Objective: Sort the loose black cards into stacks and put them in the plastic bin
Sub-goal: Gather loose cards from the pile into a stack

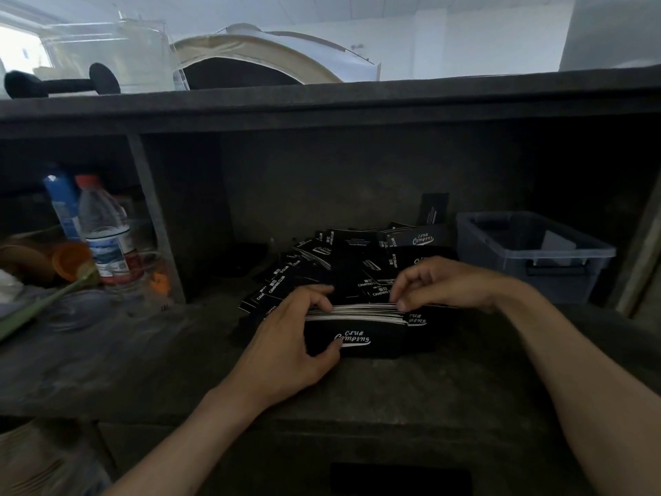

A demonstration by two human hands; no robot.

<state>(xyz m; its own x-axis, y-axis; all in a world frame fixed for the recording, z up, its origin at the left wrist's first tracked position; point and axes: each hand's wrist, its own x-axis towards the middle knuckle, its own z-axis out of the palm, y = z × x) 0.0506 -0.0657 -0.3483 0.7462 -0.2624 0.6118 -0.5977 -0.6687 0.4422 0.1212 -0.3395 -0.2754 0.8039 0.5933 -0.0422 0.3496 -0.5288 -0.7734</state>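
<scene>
Left hand (pixel 286 338): curled round the card stack's (pixel 357 329) left end.
Right hand (pixel 440 281): pinches its top right edge.
Stack: on edge mid-counter (pixel 143 352), before the loose cards (pixel 322 259).
Plastic bin (pixel 500 277): right rear of the counter, apart.
Tip: square the edges, squeeze both ends before lifting.

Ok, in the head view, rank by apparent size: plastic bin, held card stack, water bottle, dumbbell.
1. plastic bin
2. water bottle and card stack, about alike; the stack is nearer, so unranked
3. dumbbell, farther back
</scene>
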